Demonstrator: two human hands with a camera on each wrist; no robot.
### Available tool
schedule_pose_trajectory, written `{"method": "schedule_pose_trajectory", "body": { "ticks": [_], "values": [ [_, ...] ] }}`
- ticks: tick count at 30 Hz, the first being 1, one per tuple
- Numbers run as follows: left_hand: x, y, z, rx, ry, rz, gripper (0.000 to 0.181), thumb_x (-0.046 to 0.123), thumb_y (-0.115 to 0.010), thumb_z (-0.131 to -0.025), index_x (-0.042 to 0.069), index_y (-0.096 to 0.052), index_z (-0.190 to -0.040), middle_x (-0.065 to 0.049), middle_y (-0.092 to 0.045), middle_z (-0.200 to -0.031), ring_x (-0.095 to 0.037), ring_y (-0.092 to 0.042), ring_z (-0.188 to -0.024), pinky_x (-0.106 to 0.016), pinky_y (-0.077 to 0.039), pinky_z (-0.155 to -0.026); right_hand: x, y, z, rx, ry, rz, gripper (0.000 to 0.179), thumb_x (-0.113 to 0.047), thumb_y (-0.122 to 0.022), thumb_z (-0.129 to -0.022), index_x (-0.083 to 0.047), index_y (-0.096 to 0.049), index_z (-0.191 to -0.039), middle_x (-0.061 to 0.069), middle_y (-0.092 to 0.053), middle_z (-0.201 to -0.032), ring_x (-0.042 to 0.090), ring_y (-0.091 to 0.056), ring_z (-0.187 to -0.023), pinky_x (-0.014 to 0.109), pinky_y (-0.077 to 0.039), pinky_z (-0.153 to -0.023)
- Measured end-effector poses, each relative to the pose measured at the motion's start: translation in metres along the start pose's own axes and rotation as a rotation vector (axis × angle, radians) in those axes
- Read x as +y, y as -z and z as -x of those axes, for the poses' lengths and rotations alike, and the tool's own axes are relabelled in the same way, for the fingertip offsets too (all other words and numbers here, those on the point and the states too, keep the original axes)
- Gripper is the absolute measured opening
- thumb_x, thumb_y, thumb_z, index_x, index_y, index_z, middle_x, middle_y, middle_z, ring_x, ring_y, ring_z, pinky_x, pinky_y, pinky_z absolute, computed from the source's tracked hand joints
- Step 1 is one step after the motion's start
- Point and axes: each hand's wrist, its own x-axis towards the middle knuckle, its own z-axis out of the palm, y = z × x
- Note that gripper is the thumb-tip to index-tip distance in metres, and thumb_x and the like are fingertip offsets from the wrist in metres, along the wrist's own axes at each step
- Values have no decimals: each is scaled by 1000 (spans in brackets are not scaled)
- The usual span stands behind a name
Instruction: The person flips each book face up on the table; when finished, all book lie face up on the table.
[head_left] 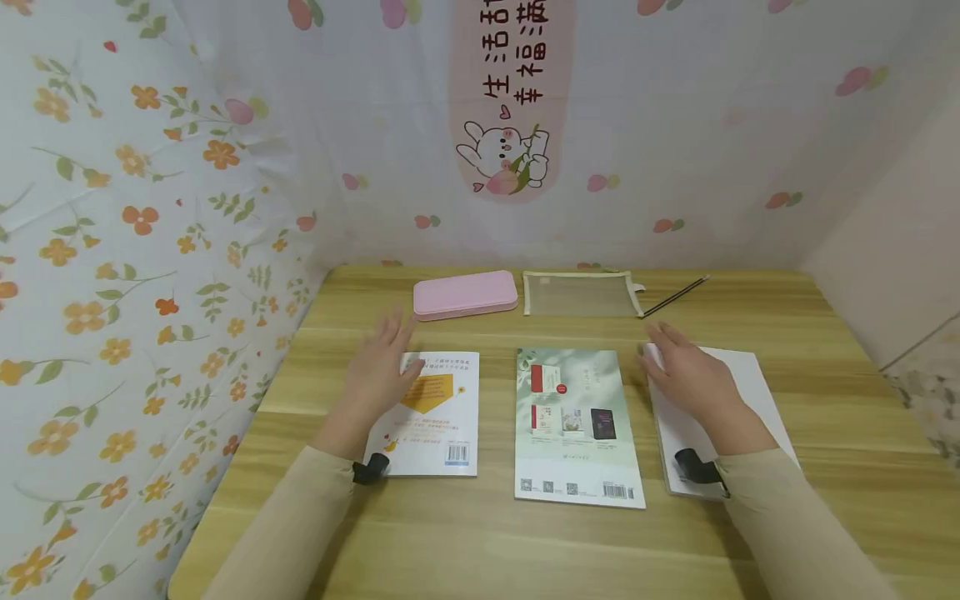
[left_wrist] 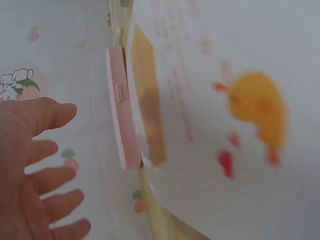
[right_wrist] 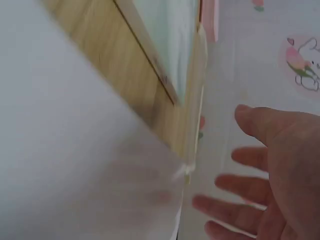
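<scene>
My left hand (head_left: pixel 378 371) hovers over the upper left part of a white book (head_left: pixel 450 433) with an orange patch and a barcode on its cover. In the left wrist view the fingers of that hand are spread, with nothing between them. Over at the right, my right hand (head_left: pixel 692 375) is above the top of a plain white book (head_left: pixel 757 383). Its fingers are likewise spread and hold nothing in the right wrist view. Between the two hands lies a green book (head_left: pixel 577 475) with small pictures and codes on its cover.
Along the table's back edge lie a pink pencil case (head_left: pixel 465 293), a flat mesh zip pouch (head_left: pixel 577 296) and a dark pencil (head_left: pixel 677 295). Floral cloth (head_left: pixel 135 250) hangs at the left and a printed curtain (head_left: pixel 360 125) behind the wooden table (head_left: pixel 465 542).
</scene>
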Motion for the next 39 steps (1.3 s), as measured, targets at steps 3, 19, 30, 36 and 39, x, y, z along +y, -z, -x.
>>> {"method": "schedule_pose_trajectory", "body": {
  "ticks": [3, 19, 30, 36, 39],
  "values": [
    [-7, -2, 9, 5, 4, 58, 65, 29, -67, -100, 14, -43, -158, -14, -42, -162, -40, -44, -146, -60, -47, -107, -19, -10, -7, 7, 60, -46, 57, -37, -57, -105, -5, -49, -152, 24, -52, -152, 47, -57, -130, 64, -52, -93],
    [-21, -4, 46, -130, 70, 204, 49, 18, -84, -83, 13, -71, -130, -11, -69, -122, -22, -63, -93, -32, -48, -68, -121, -34, -50, -166, 326, -346, 40, -20, -71, -98, -12, -66, -138, 7, -68, -134, 25, -66, -115, 48, -54, -100],
    [-24, 1, 52, -162, 137, 186, 51, 20, -91, -76, 11, -73, -123, -16, -61, -116, -23, -56, -88, -40, -49, -77, -150, -48, -77, -154, 450, -320, 42, -15, -75, -95, -9, -67, -135, 7, -66, -135, 26, -62, -123, 45, -50, -106],
    [-24, 6, 56, -218, 108, 177, 52, 20, -95, -70, 11, -73, -116, -14, -62, -111, -24, -59, -89, -41, -50, -77, -162, -53, -90, -169, 444, -339, 43, -16, -76, -95, -10, -67, -136, 7, -64, -138, 27, -59, -130, 44, -46, -112],
    [-23, 8, 58, -242, 106, 186, 53, 20, -96, -68, 12, -72, -115, -14, -62, -111, -24, -59, -89, -40, -50, -76, -167, -56, -96, -178, 445, -326, 44, -16, -76, -94, -12, -67, -137, 8, -61, -142, 28, -55, -135, 44, -43, -115]
  ]
}}
